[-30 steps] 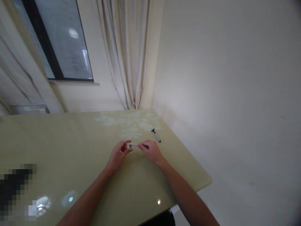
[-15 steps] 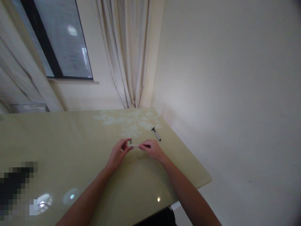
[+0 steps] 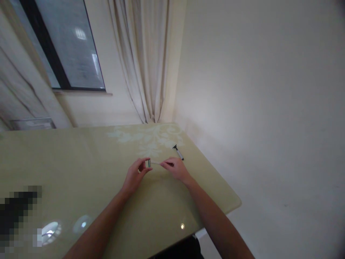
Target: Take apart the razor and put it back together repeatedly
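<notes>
Between the thumb and fingers of my left hand (image 3: 137, 174) is a small dark rectangular piece with a green stripe, which looks like a razor cartridge (image 3: 149, 163), held upright on edge. My right hand (image 3: 175, 168) pinches a thin whitish stick (image 3: 155, 163). Its far tip meets or nearly meets the cartridge; contact cannot be made out. The stick's other end is hidden in my fingers. Just beyond my right hand, a razor (image 3: 178, 152) with a black top and grey handle lies on the table.
The glossy pale green table (image 3: 67, 162) has a white floral pattern at its far corner. Its right edge runs close to the wall (image 3: 256, 108). Curtains (image 3: 147, 64) and a window (image 3: 70, 46) stand behind. A pixelated dark patch covers the lower left.
The tip of the whitish stick has moved up along the cartridge, and my right hand has shifted slightly up and right. My left hand stays nearly still. The view has shifted a little.
</notes>
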